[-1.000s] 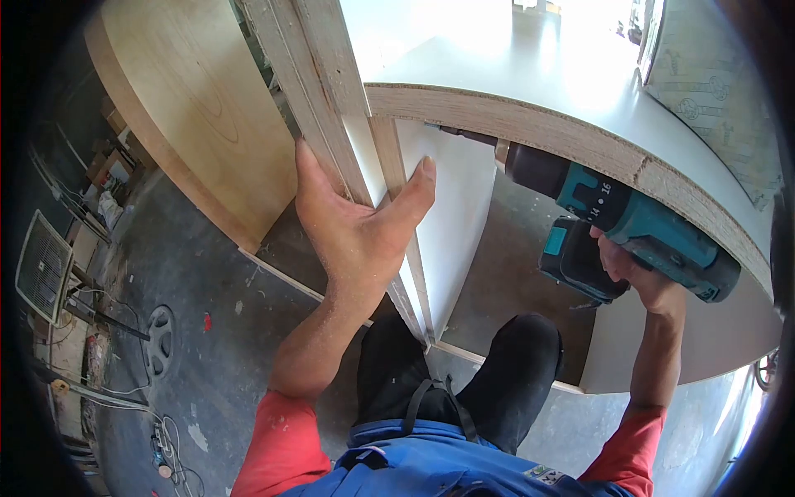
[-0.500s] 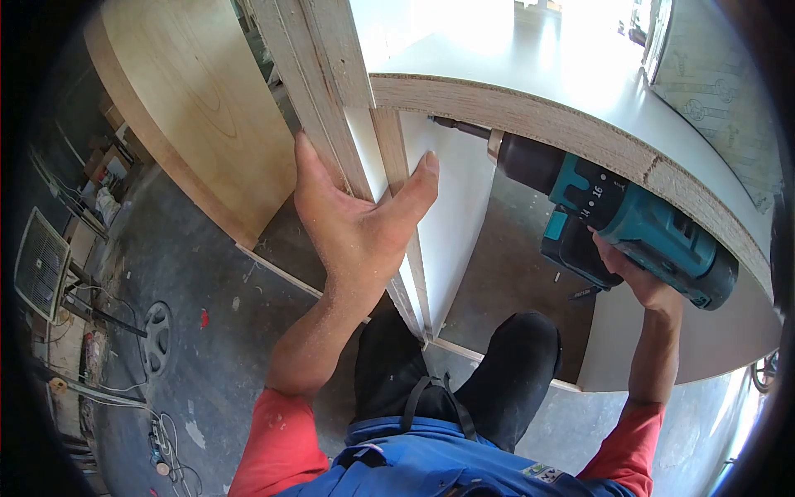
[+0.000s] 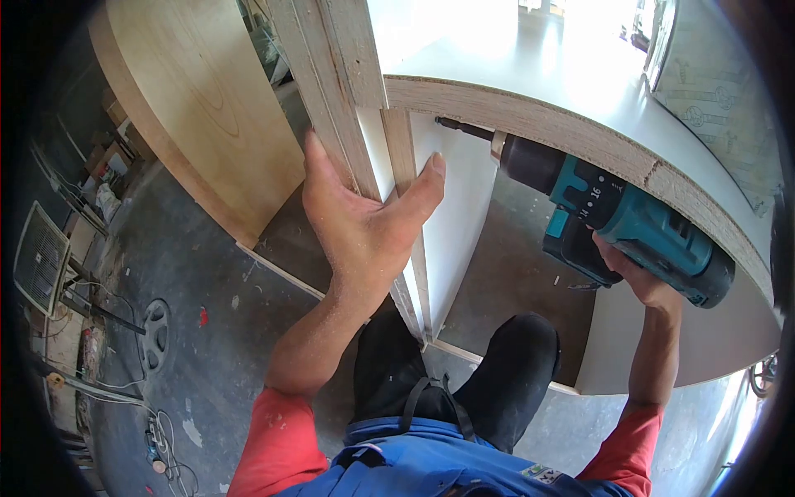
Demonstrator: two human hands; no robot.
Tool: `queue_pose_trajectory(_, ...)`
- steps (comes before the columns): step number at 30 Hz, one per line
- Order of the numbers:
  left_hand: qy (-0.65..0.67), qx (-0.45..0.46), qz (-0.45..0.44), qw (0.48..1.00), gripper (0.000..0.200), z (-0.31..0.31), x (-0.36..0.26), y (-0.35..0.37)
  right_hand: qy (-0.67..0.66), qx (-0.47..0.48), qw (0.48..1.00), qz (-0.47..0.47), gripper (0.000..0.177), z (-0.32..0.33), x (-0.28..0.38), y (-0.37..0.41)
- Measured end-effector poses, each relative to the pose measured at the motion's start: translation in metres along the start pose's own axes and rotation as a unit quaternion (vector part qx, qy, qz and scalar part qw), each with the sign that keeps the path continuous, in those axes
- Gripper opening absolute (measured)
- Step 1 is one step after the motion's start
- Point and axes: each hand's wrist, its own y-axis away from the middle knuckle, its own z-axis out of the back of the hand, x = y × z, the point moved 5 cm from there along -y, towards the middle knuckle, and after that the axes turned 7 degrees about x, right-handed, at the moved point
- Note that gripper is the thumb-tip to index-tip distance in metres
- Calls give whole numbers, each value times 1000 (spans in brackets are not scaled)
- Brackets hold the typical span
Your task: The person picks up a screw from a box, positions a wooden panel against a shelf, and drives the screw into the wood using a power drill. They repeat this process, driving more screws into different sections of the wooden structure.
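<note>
My left hand (image 3: 368,224) is wrapped round the edges of upright wooden boards (image 3: 339,99), thumb on the right side and fingers on the left, partly hidden behind. A teal and black cordless drill (image 3: 633,219) lies in the grip of my right hand (image 3: 633,269), whose fingers are mostly hidden by the tool. Its bit points left, and the tip meets or nearly meets the white upright panel (image 3: 451,190), just under the curved shelf board (image 3: 530,108). Whether a screw sits at the tip is too small to tell.
A curved plywood panel (image 3: 195,108) stands at the left. Thin wooden strips run along the floor by my knees. On the grey floor (image 3: 224,373) lie a cable (image 3: 170,443) and scraps, near a grey wheel-like part (image 3: 155,335) and a framed grille (image 3: 43,257).
The upright boards and my left hand have shifted slightly right. The drill stays almost in place, and its bit tip is now at the white panel's face.
</note>
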Motion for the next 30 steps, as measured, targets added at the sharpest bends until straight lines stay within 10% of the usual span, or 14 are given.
queue_pose_trajectory(4,12,-32,-14,999,58,1,1,-1,-104,22,994,-34,31,-4,-6,6)
queue_pose_trajectory(13,6,-41,-17,999,57,1,0,0,158,40,986,41,47,-11,1,13)
queue_pose_trajectory(15,4,-42,-10,999,57,1,-1,0,73,-55,996,18,43,3,2,7)
queue_pose_trajectory(25,3,-45,-19,999,57,-1,1,-1,-156,43,977,-138,32,-17,-15,4)
queue_pose_trajectory(30,-22,-39,-34,998,58,3,8,-1,218,-13,970,109,33,9,4,-12)
